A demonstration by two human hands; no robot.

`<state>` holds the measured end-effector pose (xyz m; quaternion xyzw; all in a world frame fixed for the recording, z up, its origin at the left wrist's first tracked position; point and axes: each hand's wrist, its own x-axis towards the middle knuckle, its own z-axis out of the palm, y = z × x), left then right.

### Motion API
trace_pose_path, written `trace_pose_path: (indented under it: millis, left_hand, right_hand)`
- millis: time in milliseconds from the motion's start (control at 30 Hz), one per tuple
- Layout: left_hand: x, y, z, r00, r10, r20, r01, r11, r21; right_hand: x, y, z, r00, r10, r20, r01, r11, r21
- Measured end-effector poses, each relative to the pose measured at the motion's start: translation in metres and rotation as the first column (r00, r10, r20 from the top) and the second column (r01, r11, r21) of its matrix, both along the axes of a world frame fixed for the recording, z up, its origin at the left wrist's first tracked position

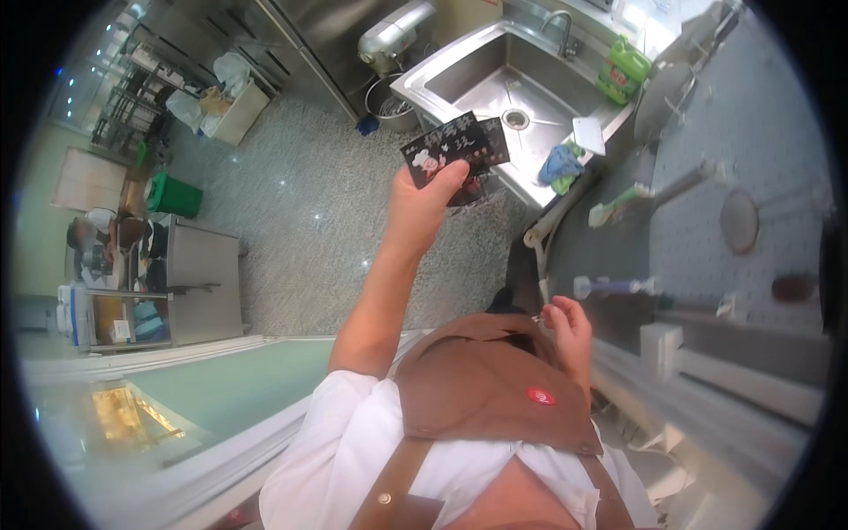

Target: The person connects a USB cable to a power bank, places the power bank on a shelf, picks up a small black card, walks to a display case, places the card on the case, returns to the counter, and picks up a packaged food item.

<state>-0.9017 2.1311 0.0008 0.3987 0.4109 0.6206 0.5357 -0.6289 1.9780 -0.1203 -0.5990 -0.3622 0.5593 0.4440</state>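
My left hand reaches forward over the floor and grips a small fan of black cards. They bear light writing, and the front one has a cartoon chef on it. The thumb presses on their lower edge; how many cards there are is hard to tell. Beyond them stands a stainless steel sink, its near corner partly behind the cards. My right hand hangs beside my brown apron, fingers loosely curled and apart, with nothing visible in it.
On the sink's rim lie a blue cloth, a white scraper-like plate and a green jug. A stand mixer and metal bowl stand behind. Utensils hang along the right wall. Another person works at the far left.
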Motion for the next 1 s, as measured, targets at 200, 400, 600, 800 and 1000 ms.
trace_pose_path:
  millis: [200, 400, 600, 800, 1000]
  left_hand:
    - [-0.022, 0.028, 0.003, 0.999, 0.044, -0.012, -0.045, 0.995, -0.09]
    - [-0.056, 0.038, -0.017, 0.998, 0.007, 0.055, 0.001, 0.989, -0.148]
    - [-0.145, 0.048, -0.016, 0.997, 0.034, 0.074, -0.022, 0.989, -0.149]
    - [-0.258, 0.049, -0.018, 0.981, 0.191, 0.02, -0.187, 0.974, -0.131]
    - [-0.338, 0.045, -0.051, 0.955, 0.278, 0.101, -0.261, 0.954, -0.148]
  right_hand:
    - [0.005, 0.058, 0.013, 0.998, 0.058, 0.024, -0.056, 0.997, -0.06]
    - [-0.023, 0.098, 0.0, 0.991, 0.133, -0.001, -0.133, 0.988, -0.081]
    - [-0.105, 0.146, 0.006, 0.976, 0.216, 0.023, -0.216, 0.976, -0.029]
    - [-0.22, 0.192, 0.018, 0.881, 0.463, 0.093, -0.461, 0.886, -0.045]
    - [-0.312, 0.233, 0.026, 0.72, 0.658, 0.22, -0.65, 0.75, -0.12]
